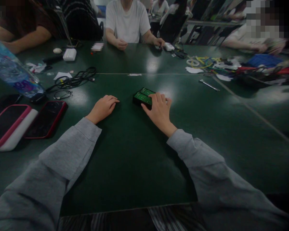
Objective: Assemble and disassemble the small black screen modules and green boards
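Observation:
A small black case with green circuit boards [141, 96] showing on top lies on the dark green table. My right hand [160, 107] grips its right end, thumb at the near side and fingers bent over the top and far side. Part of the case is hidden beneath those fingers. To the left, my left hand [103, 107] rests on the table with its fingers stretched out, apart from the case and holding nothing.
On the left stand a tilted-looking plastic bottle [14, 72], two red-edged phones [47, 120] and black cables [77, 78]. A wrench [209, 85] and a tangle of coloured cables [207, 62] lie at the right. People sit across the table [130, 166].

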Demonstrator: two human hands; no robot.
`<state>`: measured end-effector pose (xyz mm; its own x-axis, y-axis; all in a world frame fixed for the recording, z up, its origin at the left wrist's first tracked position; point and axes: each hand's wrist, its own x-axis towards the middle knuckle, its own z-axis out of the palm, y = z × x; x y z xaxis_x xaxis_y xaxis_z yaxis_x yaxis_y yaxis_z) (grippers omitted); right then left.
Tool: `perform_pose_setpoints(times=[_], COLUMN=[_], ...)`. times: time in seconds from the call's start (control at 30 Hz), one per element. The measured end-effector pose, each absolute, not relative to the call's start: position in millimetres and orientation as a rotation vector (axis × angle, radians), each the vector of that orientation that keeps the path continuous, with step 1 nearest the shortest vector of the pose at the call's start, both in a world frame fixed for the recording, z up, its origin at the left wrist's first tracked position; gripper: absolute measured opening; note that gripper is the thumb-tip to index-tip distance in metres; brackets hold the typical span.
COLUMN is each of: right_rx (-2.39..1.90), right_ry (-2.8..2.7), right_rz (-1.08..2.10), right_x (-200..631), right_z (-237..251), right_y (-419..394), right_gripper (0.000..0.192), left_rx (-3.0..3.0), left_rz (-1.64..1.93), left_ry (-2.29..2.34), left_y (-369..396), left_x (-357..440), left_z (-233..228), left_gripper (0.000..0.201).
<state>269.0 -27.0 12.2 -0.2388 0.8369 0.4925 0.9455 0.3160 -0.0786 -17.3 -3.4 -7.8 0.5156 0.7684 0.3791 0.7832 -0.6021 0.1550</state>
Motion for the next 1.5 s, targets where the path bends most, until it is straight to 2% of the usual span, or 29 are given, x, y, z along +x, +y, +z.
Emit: perform_pose_setpoints(times=[0.23, 0.57, 1.5], right_rx=[-1.591, -1.573, -1.577], right_ry=[-2.081, -2.015, -2.038], right_rz=[-0.297, -0.173, -0.198], right_x=[275, 283, 274], right_z=[7, -6, -1], right_y=[-21, -11, -23], right_gripper=[0.044, 0.061, 0.061], left_rx=[-2.704, -2.706, -2.705], left_rz=[-0.656, -0.678, -0.657], left_ry=[-1.378, -1.383, -1.373], left_y=[-4, -4, -4], left_x=[-17, -18, -17], left_z=[-8, -9, -8], left_gripper=[0.032, 0.031, 0.031])
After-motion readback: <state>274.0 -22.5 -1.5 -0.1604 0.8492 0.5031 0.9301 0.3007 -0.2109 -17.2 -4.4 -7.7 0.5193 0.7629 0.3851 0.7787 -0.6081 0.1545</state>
